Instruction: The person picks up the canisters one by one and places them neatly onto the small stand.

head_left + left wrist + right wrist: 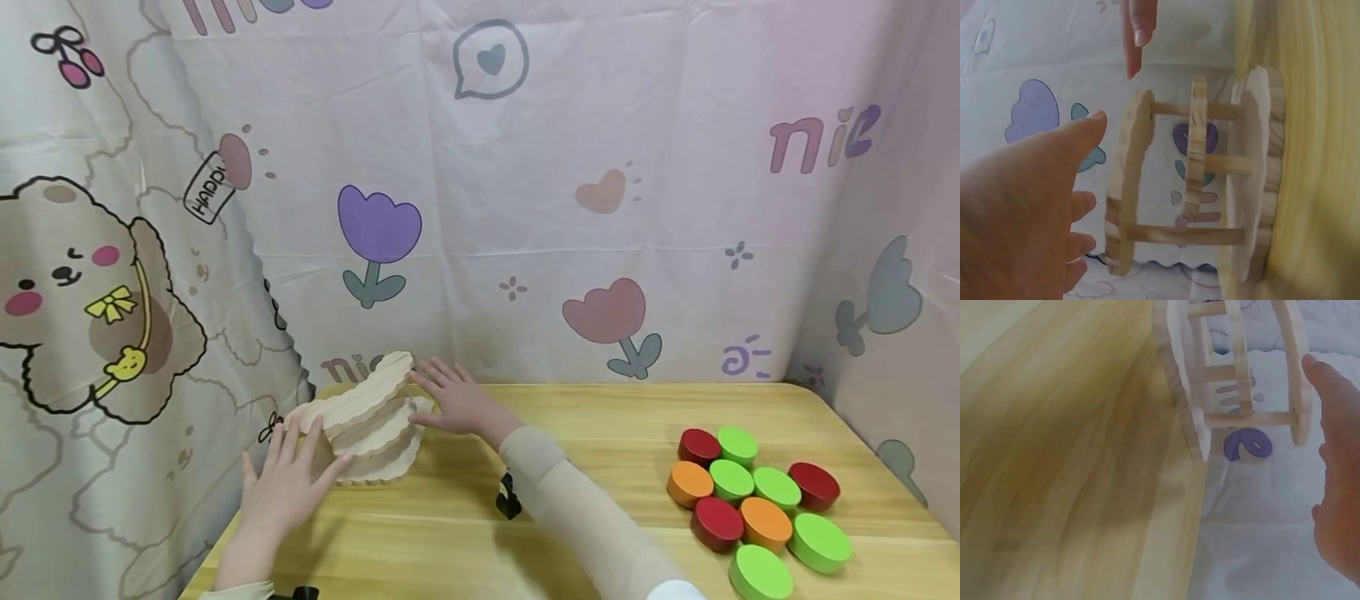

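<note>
The left hand (279, 485) and right hand (463, 406) are spread, gripping nothing; a sideways knock could displace the tiered wooden stand (372, 429), lower left of the frame.

Camera layout: one head view, two close wrist views.
The head camera faces forward and down over the counter (420, 542) to the cloth (480, 150), framing the left fingers (289, 442) and right fingers (444, 377). The left wrist camera looks past the left fingers at the stand (1130, 181) from near, rolled sideways, counter at frame right. The right wrist camera, also near, is rolled the opposite way: counter at frame left, stand at top. All three views share stand, cloth and counter.
</note>
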Available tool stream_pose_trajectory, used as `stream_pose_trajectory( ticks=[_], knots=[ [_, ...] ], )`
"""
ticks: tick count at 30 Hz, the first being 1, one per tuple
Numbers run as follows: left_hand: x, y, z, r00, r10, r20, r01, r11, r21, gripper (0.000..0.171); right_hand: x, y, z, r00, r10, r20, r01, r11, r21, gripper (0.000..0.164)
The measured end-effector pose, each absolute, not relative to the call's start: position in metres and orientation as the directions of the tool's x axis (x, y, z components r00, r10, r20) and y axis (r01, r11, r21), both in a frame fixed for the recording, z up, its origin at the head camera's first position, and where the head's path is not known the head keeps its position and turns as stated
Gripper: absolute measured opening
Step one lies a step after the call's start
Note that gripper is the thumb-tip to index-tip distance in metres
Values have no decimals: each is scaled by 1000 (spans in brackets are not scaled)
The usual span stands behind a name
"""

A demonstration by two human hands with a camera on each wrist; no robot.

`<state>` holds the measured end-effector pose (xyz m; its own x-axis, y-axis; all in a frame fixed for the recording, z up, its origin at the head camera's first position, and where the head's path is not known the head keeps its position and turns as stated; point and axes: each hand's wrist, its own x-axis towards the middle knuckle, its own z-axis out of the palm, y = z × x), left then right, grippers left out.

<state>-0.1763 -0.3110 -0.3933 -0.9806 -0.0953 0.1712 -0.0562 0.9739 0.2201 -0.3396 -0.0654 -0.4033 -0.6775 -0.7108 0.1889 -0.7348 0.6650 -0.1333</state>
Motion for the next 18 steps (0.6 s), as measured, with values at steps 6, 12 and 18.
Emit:
stream_pose_trajectory(
  ticks=[6, 12, 18],
  knots=[
    [-178, -317, -400, -984, -98, 149, -64, 974, 218, 91, -340, -83, -404, -691, -701, 176, -723, 673, -155, 78],
    [-178, -320, -403, -976, -88, 198, -43, 974, 224, 89, -338, -92, -399, -689, -702, 181, -725, 669, -165, 76],
    [-181, -321, -399, -966, -63, 250, -4, 974, 227, 84, -339, -97, -396, -699, -685, 205, -715, 677, -174, 73]
  ],
)
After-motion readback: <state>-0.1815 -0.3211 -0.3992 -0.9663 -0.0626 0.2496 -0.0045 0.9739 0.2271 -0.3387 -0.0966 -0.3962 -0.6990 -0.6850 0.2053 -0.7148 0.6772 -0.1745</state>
